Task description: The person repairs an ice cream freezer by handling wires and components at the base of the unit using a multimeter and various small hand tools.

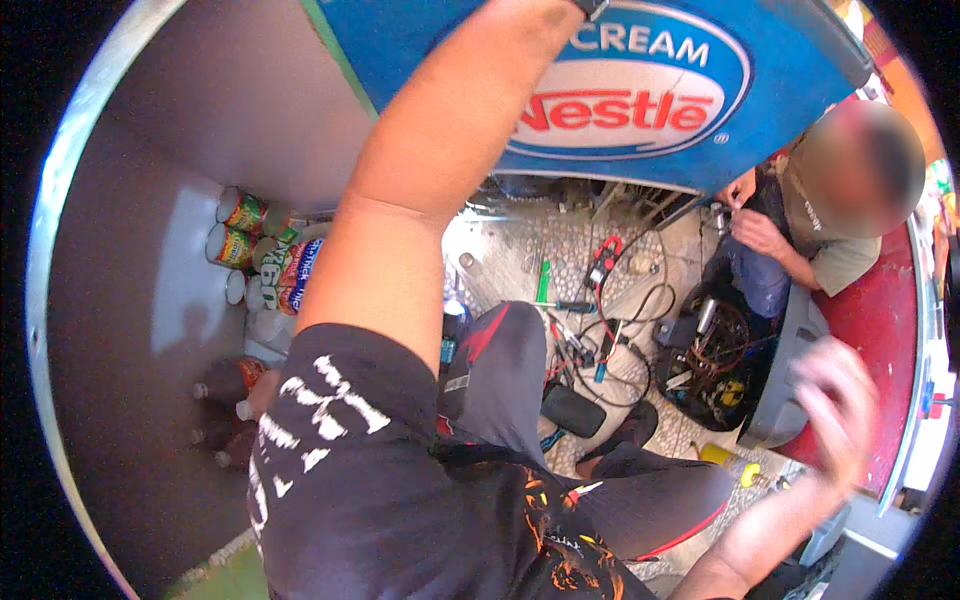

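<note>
Pebbled tile floor (560,250) strewn with tools under a blue freezer cabinet (640,90). Left forearm (430,180) reaches up past the freezer's front panel; the left hand is out of frame, so its grip can't be told. Right hand (835,400) is raised right of and below the freezer, blurred, fingers loosely spread, holding nothing visible. Below the freezer lie a green screwdriver (542,282), a red clamp meter (603,262) and a tangle of wires (715,360). Cans (240,230) stacked left of it. Another person (810,220) crouches at its right end.
</note>
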Action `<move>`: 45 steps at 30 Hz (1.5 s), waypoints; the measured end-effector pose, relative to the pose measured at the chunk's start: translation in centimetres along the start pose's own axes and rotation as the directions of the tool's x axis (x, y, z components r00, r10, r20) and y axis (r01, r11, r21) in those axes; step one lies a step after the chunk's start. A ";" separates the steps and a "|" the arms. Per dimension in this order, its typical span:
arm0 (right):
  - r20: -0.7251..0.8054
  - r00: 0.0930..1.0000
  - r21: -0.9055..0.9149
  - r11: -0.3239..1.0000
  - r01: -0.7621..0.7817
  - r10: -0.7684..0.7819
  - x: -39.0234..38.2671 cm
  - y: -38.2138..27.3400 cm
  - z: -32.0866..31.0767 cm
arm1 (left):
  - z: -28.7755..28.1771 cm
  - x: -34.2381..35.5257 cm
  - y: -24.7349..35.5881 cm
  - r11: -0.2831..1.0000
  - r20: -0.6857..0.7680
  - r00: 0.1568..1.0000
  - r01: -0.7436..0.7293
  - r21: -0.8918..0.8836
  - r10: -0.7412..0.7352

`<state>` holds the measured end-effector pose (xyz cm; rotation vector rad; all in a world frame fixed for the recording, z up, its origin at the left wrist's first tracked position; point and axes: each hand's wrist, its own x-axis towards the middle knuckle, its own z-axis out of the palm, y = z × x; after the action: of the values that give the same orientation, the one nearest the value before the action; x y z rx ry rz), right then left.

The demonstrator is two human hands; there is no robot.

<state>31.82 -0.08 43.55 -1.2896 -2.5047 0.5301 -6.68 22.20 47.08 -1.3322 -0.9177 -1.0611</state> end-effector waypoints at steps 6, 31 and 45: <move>-0.489 0.857 -0.030 0.985 0.172 -0.164 -9.7 -6.1 -1.1 | -0.9 1.2 0.5 0.992 0.045 0.996 0.081 -0.095 -0.077; -0.562 0.820 0.321 0.943 0.092 0.111 -14.5 -3.8 5.3 | -2.4 2.5 1.4 0.999 0.168 0.984 0.053 -0.002 -0.052; -0.604 0.797 0.317 0.910 0.267 -0.024 -10.6 -6.7 2.8 | -2.9 3.3 2.0 0.996 0.180 0.981 0.084 -0.040 -0.075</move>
<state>31.86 -12.90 43.19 -0.9077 -1.8380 0.4657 -4.02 18.95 49.48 -1.4574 -1.0923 -1.0419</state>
